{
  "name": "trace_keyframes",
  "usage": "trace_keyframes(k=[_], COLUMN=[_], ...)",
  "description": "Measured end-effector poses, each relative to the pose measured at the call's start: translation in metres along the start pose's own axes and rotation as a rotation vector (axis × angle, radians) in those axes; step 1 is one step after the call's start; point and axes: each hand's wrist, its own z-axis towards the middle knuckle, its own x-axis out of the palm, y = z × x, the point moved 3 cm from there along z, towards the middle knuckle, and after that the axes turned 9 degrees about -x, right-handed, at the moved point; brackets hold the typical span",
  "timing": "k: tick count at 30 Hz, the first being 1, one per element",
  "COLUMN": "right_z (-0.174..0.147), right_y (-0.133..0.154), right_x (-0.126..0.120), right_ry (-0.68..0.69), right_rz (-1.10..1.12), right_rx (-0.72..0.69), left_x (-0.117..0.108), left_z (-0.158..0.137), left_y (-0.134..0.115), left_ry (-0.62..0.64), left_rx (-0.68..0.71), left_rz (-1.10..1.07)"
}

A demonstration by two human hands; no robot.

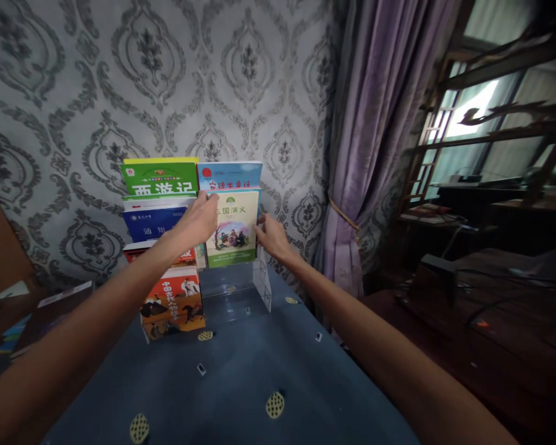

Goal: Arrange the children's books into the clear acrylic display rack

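A cream and green book with a picture of seated figures stands upright in the right column of a clear tiered rack. My left hand grips its upper left edge, fingers partly hidden behind it. At its right edge, my right hand pinches the side between thumb and fingers. Behind it rises a light blue book. The left column carries a green book at the top, a dark blue booklet under it, and an orange book in front. My left forearm covers part of them.
The rack stands on a dark blue tablecloth against a patterned wall. A purple curtain hangs to the right, beside a dark wooden shelf. More books lie at the left.
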Motion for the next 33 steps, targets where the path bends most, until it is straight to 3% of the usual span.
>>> trace_keyframes(k=[4,9,14,24,28,33], right_z=[-0.006,-0.009,-0.010,-0.015,-0.045,-0.132], right_y=[0.009,0.032,0.047,0.054,0.065,0.077], right_x=[-0.010,-0.022,-0.018,-0.008,0.002,0.045], right_ry=[-0.120,-0.178,-0.157,-0.059,0.041,0.320], right_rz=[-0.066,-0.070,-0.015,0.022,0.072,0.271], right_rx=[-0.017,-0.209,-0.355,-0.343,-0.359,-0.391], left_x=[0.006,0.015,0.018,0.018,0.031,0.073], left_z=[-0.016,-0.031,-0.042,-0.070,-0.111,-0.185], left_y=[-0.007,-0.012,-0.015,-0.021,-0.029,-0.021], left_ry=[0.026,0.031,0.032,0.079,0.226,0.399], left_rx=[0.032,0.048,0.066,0.111,0.146,0.209], left_rz=[0.043,0.071,0.094,0.072,0.017,-0.068])
